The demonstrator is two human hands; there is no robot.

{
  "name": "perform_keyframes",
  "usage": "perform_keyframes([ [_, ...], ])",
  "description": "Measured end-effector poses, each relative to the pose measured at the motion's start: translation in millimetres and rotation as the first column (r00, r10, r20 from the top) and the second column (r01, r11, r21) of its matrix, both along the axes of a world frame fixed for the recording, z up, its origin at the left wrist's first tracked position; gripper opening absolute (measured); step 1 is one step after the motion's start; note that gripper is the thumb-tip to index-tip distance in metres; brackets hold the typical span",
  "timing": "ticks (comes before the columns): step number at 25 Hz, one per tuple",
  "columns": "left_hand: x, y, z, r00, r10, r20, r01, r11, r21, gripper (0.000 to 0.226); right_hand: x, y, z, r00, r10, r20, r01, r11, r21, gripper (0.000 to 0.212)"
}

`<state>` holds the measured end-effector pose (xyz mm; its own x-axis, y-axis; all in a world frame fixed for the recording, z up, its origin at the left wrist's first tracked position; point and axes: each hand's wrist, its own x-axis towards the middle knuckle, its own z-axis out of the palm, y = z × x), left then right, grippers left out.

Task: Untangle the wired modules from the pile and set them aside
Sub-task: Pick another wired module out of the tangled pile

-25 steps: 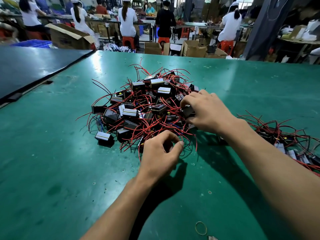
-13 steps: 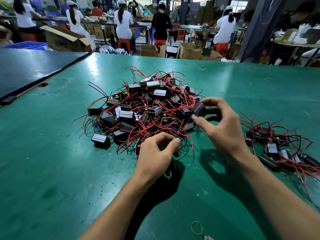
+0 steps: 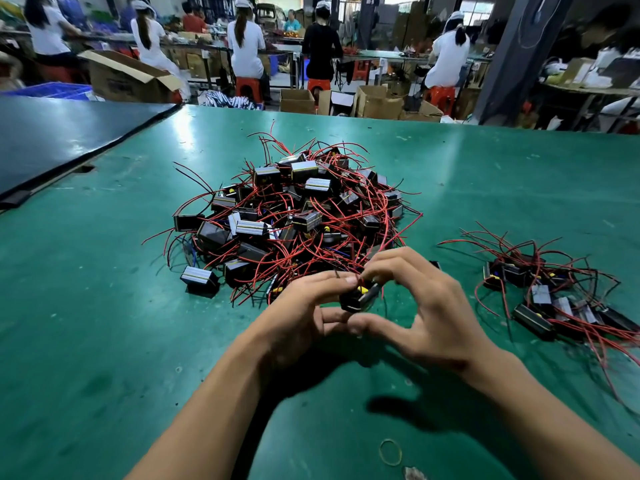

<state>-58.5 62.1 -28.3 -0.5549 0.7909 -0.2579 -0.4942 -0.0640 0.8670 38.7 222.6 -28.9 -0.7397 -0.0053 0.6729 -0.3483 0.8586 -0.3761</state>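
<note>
between both hands, just this side of the pile: one black module (image 3: 358,300) with a yellow spot on top, held up off the green table (image 3: 104,341). pinched from its left by the left hand (image 3: 301,308), thumb and forefinger curled onto it. grasped from the right by the right hand (image 3: 429,306), forefinger arched over the top, thumb below, remaining fingers loosely spread.

just beyond the knuckles, the pile (image 3: 298,216): a mound of black modules, several with silver striped faces, laced through with red leads (image 3: 375,216) and a few dark ones. at its near left edge, a lone module (image 3: 199,279) flat on the table.

off to the right, well apart from the pile, a smaller cluster of set-aside modules (image 3: 540,296), leads trailing toward the right edge.

near the bottom, between the forearms, a rubber band (image 3: 390,452). at far left, a dark board (image 3: 69,133). past the table, open cardboard boxes (image 3: 128,77) and people (image 3: 246,46) seated on red stools (image 3: 247,87), backs turned.
</note>
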Motion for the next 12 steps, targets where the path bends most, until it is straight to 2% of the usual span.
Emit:
perform_keyframes([
  [3, -3, 1, -2, 1.0, 0.0, 0.016, 0.001, 1.0, -0.032, 0.029, -18, -2, 17, 0.986, -0.12, -0.112, 0.103, 0.983, -0.151, 0.021],
  [5, -1, 3, -4, 1.0, 0.002, -0.016, -0.004, 0.996, -0.085, 0.021, -38, -3, 32, 0.981, -0.171, -0.092, 0.142, 0.955, -0.259, 0.009],
  [6, -1, 4, -5, 1.0, 0.01, -0.022, -0.013, 0.994, -0.105, 0.02, -49, -3, 40, 0.977, -0.208, -0.037, 0.193, 0.951, -0.241, 0.01],
  [7, -1, 5, -6, 1.0, 0.023, -0.02, -0.025, 0.993, -0.114, 0.021, -62, -3, 45, 0.963, -0.267, 0.038, 0.269, 0.953, -0.136, 0.014],
  [9, -3, 5, -7, 0.999, 0.038, -0.009, -0.039, 0.993, -0.112, 0.024, -89, -7, 53, 0.908, -0.388, 0.158, 0.355, 0.913, 0.202, 0.023],
  [10, -2, 4, -7, 1.0, 0.029, -0.008, -0.03, 0.994, -0.106, 0.024, -100, -11, 55, 0.895, -0.398, 0.202, 0.324, 0.891, 0.318, 0.027],
  [12, -1, 4, -6, 1.0, 0.004, -0.017, -0.005, 0.995, -0.096, 0.023, -118, -18, 54, 0.893, -0.36, 0.271, 0.225, 0.877, 0.424, 0.036],
])
